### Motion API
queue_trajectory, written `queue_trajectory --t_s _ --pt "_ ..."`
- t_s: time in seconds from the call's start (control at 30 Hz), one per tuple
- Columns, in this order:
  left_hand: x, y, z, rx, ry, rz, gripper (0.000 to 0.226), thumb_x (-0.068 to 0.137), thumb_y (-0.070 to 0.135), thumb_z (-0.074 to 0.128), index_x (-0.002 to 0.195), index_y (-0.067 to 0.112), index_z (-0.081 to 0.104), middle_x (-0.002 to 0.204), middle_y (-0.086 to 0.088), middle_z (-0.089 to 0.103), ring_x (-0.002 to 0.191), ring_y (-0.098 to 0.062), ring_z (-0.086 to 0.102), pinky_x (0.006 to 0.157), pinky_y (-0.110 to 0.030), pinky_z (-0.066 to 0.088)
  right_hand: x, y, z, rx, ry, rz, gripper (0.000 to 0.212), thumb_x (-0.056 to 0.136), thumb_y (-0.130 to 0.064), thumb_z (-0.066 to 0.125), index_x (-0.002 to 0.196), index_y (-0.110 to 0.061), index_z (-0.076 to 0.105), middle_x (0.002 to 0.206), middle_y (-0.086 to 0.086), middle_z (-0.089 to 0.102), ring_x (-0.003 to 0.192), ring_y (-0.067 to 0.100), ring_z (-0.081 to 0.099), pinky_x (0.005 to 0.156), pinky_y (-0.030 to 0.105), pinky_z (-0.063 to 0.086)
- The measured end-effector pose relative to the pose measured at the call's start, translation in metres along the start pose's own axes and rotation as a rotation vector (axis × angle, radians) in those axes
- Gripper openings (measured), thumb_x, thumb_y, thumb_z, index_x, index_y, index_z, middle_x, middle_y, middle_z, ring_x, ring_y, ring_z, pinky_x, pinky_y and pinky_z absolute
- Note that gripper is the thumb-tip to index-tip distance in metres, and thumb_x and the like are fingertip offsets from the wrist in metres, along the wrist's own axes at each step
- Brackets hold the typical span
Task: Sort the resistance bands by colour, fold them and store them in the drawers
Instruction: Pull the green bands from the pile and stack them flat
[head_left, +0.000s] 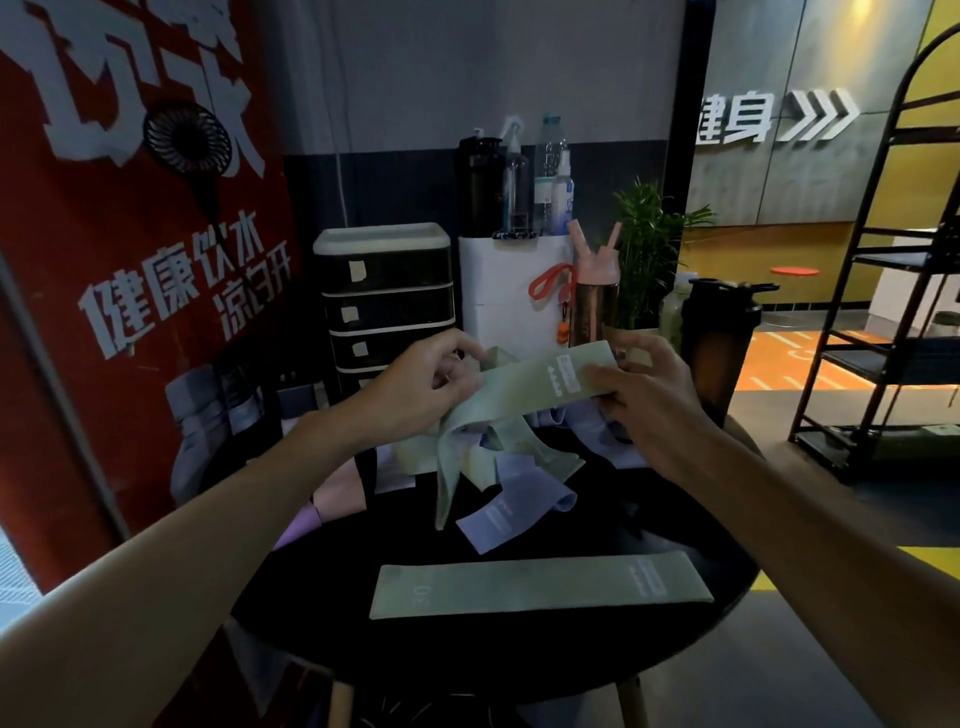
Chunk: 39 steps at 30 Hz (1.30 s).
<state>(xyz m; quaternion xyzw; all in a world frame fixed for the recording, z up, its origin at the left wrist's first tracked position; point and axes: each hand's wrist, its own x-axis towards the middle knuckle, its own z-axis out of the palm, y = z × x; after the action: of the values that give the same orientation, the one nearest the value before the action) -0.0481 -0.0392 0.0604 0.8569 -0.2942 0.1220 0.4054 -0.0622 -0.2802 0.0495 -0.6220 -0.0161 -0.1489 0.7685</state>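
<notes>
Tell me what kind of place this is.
Probably a gym or fitness studio: white wall lettering with arrows, a heap of resistance bands on the round black table, and shaker bottles.

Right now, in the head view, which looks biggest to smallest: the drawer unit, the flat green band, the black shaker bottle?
1. Flat green band, though it lies nearest the camera.
2. Drawer unit.
3. Black shaker bottle.

Green bands (540, 591): woven cloth, matt, fine ribbed texture; lilac band (519, 512) same cloth. Table (571, 670): black top, smooth, matt; legs pale wood. Drawer unit (387, 301): glossy dark plastic fronts, white frame. Rack (878, 322): dark metal.
</notes>
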Motion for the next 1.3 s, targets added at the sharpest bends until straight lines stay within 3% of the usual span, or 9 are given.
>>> queue_trajectory --t_s 0.23,0.4,0.5,0.63,0.8,0.9,1.0,1.17,1.3 --pt "-0.020 -0.014 0.014 -0.128 0.021 -0.089 0.017 0.098 0.012 0.060 0.113 0.004 0.060 0.054 0.012 0.038 0.047 -0.001 0.031 0.049 -0.013 0.028 -0.005 0.005 -0.009 -0.005 0.013 -0.031 0.034 0.086 0.008 0.063 0.113 -0.009 0.051 0.086 0.013 0.062 0.061 0.020 0.059 0.050 0.027 0.047" --pt "-0.034 -0.023 0.015 -0.124 -0.074 -0.180 0.008 0.096 0.018 0.064 0.104 0.017 0.064 0.066 -0.014 0.055 0.060 -0.016 0.045 0.055 -0.021 0.035 -0.008 0.012 -0.020 -0.012 0.065 -0.026 0.032 0.087 0.008 0.062 0.101 -0.020 0.053 0.094 0.009 0.061 0.079 0.021 0.064 0.068 0.037 0.056" --pt "-0.041 -0.026 0.014 -0.166 -0.085 -0.227 0.008 0.095 0.016 0.064 0.102 0.012 0.065 0.059 0.002 0.062 0.053 -0.009 0.051 0.053 -0.016 0.040 -0.012 0.019 -0.030 -0.060 0.029 -0.010 0.035 0.089 0.006 0.062 0.109 -0.019 0.050 0.095 0.008 0.062 0.085 0.021 0.066 0.073 0.038 0.058" --pt "-0.052 -0.032 0.009 -0.077 -0.115 -0.282 0.014 0.096 0.022 0.064 0.102 0.010 0.067 0.045 0.012 0.046 0.040 -0.002 0.036 0.044 -0.014 0.027 -0.018 0.030 -0.042 -0.041 0.030 0.038 0.041 0.089 0.006 0.061 0.119 -0.017 0.048 0.099 0.011 0.063 0.085 0.020 0.068 0.060 0.028 0.057" --pt "-0.069 -0.041 0.004 -0.112 -0.088 -0.362 0.013 0.094 0.024 0.067 0.101 0.013 0.068 0.053 0.011 0.056 0.048 -0.002 0.047 0.050 -0.014 0.037 -0.029 0.041 -0.064 -0.124 0.050 0.077 0.038 0.090 0.006 0.059 0.122 -0.012 0.049 0.103 0.017 0.061 0.090 0.027 0.063 0.068 0.033 0.055" --pt "-0.079 -0.042 0.007 -0.355 -0.064 -0.440 0.018 0.093 0.017 0.068 0.106 0.006 0.064 0.078 -0.013 0.068 0.061 -0.026 0.061 0.054 -0.029 0.053 -0.038 0.048 -0.071 -0.181 0.040 0.063 0.035 0.091 0.007 0.057 0.120 -0.012 0.052 0.095 0.019 0.062 0.085 0.028 0.061 0.066 0.033 0.051" --pt "-0.090 -0.045 0.008 -0.488 -0.040 -0.488 0.018 0.090 0.009 0.069 0.106 0.003 0.061 0.092 -0.019 0.066 0.077 -0.030 0.055 0.055 -0.031 0.050 -0.044 0.054 -0.083 -0.250 0.021 0.042 0.025 0.093 0.004 0.056 0.107 -0.016 0.057 0.092 0.020 0.060 0.087 0.029 0.060 0.067 0.035 0.051" --pt "-0.109 -0.047 0.017 -0.484 0.098 -0.503 0.012 0.088 0.001 0.070 0.093 0.001 0.058 0.079 -0.017 0.060 0.070 -0.027 0.051 0.052 -0.028 0.045 -0.061 0.062 -0.096 -0.442 -0.053 -0.063 0.009 0.091 -0.001 0.061 0.086 -0.005 0.068 0.083 0.015 0.064 0.074 0.010 0.058 0.060 0.015 0.047" --pt "-0.121 -0.050 0.023 -0.261 0.158 -0.477 0.012 0.086 0.009 0.076 0.088 0.003 0.065 0.076 -0.013 0.064 0.065 -0.020 0.057 0.051 -0.023 0.047 -0.072 0.068 -0.103 -0.604 -0.113 -0.066 0.009 0.089 -0.003 0.064 0.085 -0.007 0.072 0.086 0.014 0.070 0.066 0.001 0.056 0.057 0.008 0.042"
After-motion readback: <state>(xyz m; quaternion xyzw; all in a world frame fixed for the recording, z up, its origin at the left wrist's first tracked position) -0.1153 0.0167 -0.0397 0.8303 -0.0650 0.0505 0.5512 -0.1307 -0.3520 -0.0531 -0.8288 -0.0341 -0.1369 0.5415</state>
